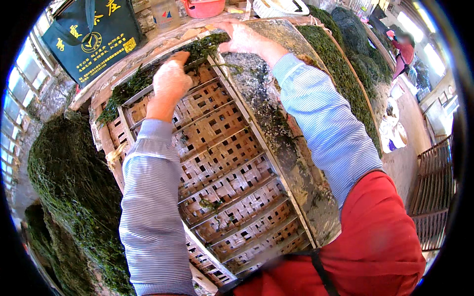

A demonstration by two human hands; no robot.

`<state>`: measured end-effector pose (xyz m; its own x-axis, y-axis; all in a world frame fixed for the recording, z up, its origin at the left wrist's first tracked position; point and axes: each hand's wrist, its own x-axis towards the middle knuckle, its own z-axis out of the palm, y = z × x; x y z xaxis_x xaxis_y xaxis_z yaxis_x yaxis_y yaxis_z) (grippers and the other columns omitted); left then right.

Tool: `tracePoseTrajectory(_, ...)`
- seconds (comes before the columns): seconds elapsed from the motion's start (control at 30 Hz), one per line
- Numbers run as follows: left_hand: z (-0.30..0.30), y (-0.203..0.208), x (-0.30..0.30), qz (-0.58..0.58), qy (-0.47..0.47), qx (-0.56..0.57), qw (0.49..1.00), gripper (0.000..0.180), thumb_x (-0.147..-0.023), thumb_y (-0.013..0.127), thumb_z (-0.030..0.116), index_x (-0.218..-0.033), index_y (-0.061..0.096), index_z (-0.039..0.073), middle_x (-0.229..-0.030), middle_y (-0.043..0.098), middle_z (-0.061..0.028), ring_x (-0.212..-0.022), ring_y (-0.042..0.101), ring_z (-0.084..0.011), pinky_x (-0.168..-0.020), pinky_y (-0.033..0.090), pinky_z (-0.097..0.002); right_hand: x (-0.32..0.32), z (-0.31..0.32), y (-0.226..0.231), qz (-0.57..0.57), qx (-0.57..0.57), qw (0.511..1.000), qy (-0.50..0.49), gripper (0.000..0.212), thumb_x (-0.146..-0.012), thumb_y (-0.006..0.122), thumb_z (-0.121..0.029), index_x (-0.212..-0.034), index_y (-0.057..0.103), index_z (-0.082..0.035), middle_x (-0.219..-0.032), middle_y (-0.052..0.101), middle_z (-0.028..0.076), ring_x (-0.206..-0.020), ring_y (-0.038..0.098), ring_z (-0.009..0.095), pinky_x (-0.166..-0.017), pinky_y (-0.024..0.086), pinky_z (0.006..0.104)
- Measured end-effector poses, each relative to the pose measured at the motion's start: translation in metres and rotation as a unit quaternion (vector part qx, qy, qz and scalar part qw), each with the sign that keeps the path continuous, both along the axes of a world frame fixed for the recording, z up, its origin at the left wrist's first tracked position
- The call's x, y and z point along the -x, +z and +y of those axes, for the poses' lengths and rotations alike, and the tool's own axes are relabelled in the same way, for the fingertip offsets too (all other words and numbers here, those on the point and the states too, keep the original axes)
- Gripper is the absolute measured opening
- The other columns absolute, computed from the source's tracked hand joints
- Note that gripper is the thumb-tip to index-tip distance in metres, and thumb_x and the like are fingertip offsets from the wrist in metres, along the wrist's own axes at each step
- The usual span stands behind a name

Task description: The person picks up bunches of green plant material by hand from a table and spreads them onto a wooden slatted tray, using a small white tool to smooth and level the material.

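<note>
A long wooden frame with several thin crossbars (224, 209) lies slanted over a woven bamboo mat (215, 145). A strip of dark green, stringy seaweed (203, 48) runs along the frame's far end, with more of it trailing to the left. My left hand (170, 84) is closed with curled fingers on this seaweed; the fingertips are partly hidden. At the strip's right end, my right hand (243, 39) has its thumb and fingers spread apart, the thumb by the seaweed. A small scrap of seaweed (210, 203) rests on the mat lower down.
Large seaweed heaps stand at left (74, 172) and right (335, 74). Beyond the far edge are a dark green bag (91, 39), a red basin (205, 7) and a white basket (280, 7). A person (404, 52) in red stands far right, near slatted racks (432, 197).
</note>
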<state>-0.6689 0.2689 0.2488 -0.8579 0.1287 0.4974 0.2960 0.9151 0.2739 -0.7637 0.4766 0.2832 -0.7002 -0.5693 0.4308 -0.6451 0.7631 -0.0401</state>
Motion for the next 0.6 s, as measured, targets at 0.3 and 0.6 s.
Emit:
tracePoseTrajectory(0.3,0.028,0.009,0.010,-0.129,0.067,0.109,0.983,0.045,-0.075,0.050,0.011,-0.120,0.051,0.015,-0.131,0.044,-0.0007,-0.118,0.044,-0.0219,-0.097,0.030,-0.0515,-0.001,-0.055,-0.010,0.136,0.093,0.985,0.046,0.013,-0.073,0.060,-0.009,-0.085,0.059,-0.005,-0.075,0.061,0.009,-0.073,0.060,0.026,-0.069,0.049,0.0366)
tracePoseTrajectory(0.6,0.015,0.010,0.021,-0.174,0.061,0.095,0.978,0.043,-0.073,0.048,0.012,-0.116,0.054,0.012,-0.113,0.056,-0.0166,-0.107,0.053,-0.0301,-0.094,0.039,-0.0419,-0.037,-0.042,0.028,-0.028,0.127,0.989,0.067,0.031,-0.073,0.067,-0.024,-0.099,0.063,-0.008,-0.089,0.066,0.010,-0.068,0.063,0.016,-0.067,0.052,0.0317)
